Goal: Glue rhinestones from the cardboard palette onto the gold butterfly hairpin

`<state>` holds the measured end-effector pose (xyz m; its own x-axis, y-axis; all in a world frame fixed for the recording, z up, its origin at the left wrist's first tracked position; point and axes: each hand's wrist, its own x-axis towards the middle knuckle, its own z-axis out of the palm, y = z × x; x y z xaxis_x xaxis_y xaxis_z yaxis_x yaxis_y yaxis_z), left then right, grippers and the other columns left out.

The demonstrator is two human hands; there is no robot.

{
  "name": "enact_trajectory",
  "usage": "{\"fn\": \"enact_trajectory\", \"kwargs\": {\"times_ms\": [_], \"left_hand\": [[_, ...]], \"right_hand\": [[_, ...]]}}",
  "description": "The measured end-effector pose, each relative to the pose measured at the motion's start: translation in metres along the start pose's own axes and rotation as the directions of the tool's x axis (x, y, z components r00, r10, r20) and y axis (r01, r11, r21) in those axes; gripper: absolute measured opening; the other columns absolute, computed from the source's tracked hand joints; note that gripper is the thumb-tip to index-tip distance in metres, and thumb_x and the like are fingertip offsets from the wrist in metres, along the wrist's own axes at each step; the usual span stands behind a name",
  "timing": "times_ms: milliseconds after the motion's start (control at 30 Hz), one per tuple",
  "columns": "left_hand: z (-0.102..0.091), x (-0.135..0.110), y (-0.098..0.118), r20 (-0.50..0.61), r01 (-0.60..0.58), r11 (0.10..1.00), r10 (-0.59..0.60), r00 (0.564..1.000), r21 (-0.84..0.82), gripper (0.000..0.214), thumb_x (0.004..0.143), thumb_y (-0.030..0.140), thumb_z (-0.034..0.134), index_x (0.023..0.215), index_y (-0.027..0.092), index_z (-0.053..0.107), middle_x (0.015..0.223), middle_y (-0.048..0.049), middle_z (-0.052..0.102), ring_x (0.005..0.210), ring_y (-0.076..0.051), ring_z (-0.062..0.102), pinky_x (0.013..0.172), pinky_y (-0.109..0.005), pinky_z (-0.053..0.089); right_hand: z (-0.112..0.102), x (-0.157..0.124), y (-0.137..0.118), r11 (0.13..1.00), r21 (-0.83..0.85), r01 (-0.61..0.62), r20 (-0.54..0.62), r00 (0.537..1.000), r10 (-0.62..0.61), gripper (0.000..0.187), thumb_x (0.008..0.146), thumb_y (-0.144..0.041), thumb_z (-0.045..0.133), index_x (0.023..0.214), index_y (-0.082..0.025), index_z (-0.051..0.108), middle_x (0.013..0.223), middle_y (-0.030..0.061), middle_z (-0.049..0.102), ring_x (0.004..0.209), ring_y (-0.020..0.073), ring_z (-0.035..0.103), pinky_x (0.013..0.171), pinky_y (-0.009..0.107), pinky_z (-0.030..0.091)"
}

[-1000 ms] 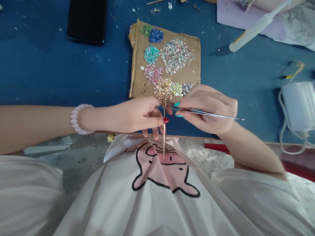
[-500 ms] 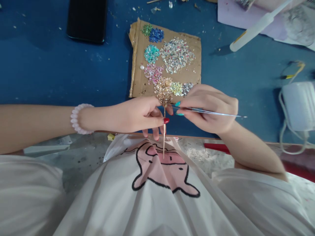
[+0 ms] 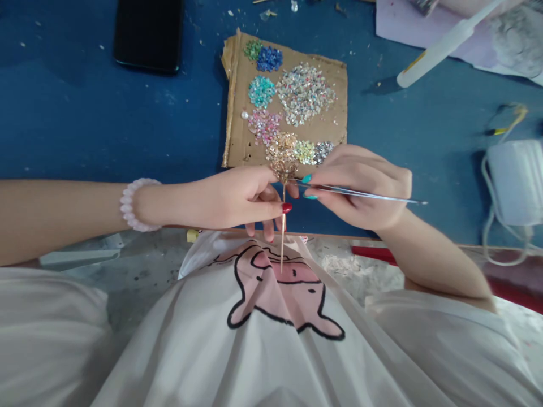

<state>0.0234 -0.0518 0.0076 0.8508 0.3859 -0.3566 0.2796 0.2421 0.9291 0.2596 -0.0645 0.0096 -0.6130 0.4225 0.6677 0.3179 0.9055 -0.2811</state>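
My left hand point(image 3: 250, 198) pinches a thin gold hairpin stick point(image 3: 283, 237) with an openwork ornament point(image 3: 283, 169) at its upper end. The stick points down toward my shirt. In my right hand point(image 3: 365, 183) is a pair of slim metal tweezers point(image 3: 360, 194), held between thumb and fingers. Their tips reach the ornament; whether they grip a chip is too small to tell. Just beyond both hands, a cardboard piece point(image 3: 335, 127) carries small shiny chips in separate heaps: a large silvery heap point(image 3: 305, 93), turquoise point(image 3: 262, 91), blue point(image 3: 269, 59), pink point(image 3: 263, 125) and champagne point(image 3: 281, 147).
A black phone point(image 3: 148, 37) lies at the far left of the blue table point(image 3: 63, 118). To the right are a white pen-like tool point(image 3: 432, 53), a purple sheet point(image 3: 394, 25) and a white device with a cord point(image 3: 515, 181). The table's near edge runs below my hands.
Almost nothing differs. Both hands keep their holds, and the tweezers' tips stay at the ornament with only a slight shift.
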Motion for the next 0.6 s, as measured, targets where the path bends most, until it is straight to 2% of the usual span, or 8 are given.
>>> {"fn": "enact_trajectory", "kwargs": {"times_ms": [100, 267, 467, 600], "left_hand": [[-0.0001, 0.0000, 0.0001, 0.011, 0.000, 1.000, 0.000, 1.000, 0.000, 0.027, 0.094, 0.035, 0.062, 0.115, 0.024, 0.050, 0.089, -0.0022, 0.078, 0.078, -0.021, 0.079, 0.053, -0.024, 0.057], [0.0000, 0.0001, 0.0006, 0.011, -0.008, 1.000, 0.008, 1.000, 0.012, 0.026, 0.095, 0.034, 0.061, 0.116, 0.024, 0.050, 0.089, -0.0019, 0.078, 0.078, -0.020, 0.079, 0.054, -0.023, 0.058], [0.0000, 0.0004, -0.0005, 0.008, -0.021, 1.000, 0.021, 1.000, 0.011, 0.024, 0.096, 0.034, 0.061, 0.116, 0.024, 0.054, 0.087, -0.0006, 0.077, 0.077, -0.019, 0.078, 0.054, -0.022, 0.058], [-0.0019, 0.0004, -0.0015, 0.020, -0.029, 0.999, 0.028, 0.999, 0.015, 0.022, 0.096, 0.032, 0.061, 0.117, 0.025, 0.058, 0.089, -0.0011, 0.076, 0.076, -0.018, 0.078, 0.055, -0.021, 0.057]], "right_hand": [[0.0001, -0.0006, 0.0002, 1.000, 0.009, 0.000, 0.000, 1.000, 0.000, 0.011, 0.094, -0.021, 0.068, 0.105, -0.024, 0.066, 0.081, -0.0017, 0.071, 0.069, 0.0122, 0.066, 0.068, 0.029, 0.061], [0.0016, -0.0012, 0.0007, 1.000, 0.026, 0.011, 0.000, 1.000, -0.011, 0.013, 0.093, -0.019, 0.070, 0.105, -0.019, 0.066, 0.082, 0.0008, 0.071, 0.071, 0.0131, 0.065, 0.068, 0.030, 0.060], [0.0009, -0.0004, 0.0000, 1.000, 0.013, 0.004, 0.016, 1.000, -0.004, 0.009, 0.097, -0.022, 0.064, 0.106, -0.023, 0.066, 0.082, -0.0001, 0.072, 0.070, 0.0130, 0.067, 0.069, 0.030, 0.062], [0.0009, -0.0015, 0.0015, 0.999, 0.047, 0.018, -0.042, 0.999, -0.016, 0.006, 0.097, -0.023, 0.065, 0.101, -0.019, 0.067, 0.076, 0.0008, 0.071, 0.067, 0.0125, 0.065, 0.066, 0.027, 0.059]]}}
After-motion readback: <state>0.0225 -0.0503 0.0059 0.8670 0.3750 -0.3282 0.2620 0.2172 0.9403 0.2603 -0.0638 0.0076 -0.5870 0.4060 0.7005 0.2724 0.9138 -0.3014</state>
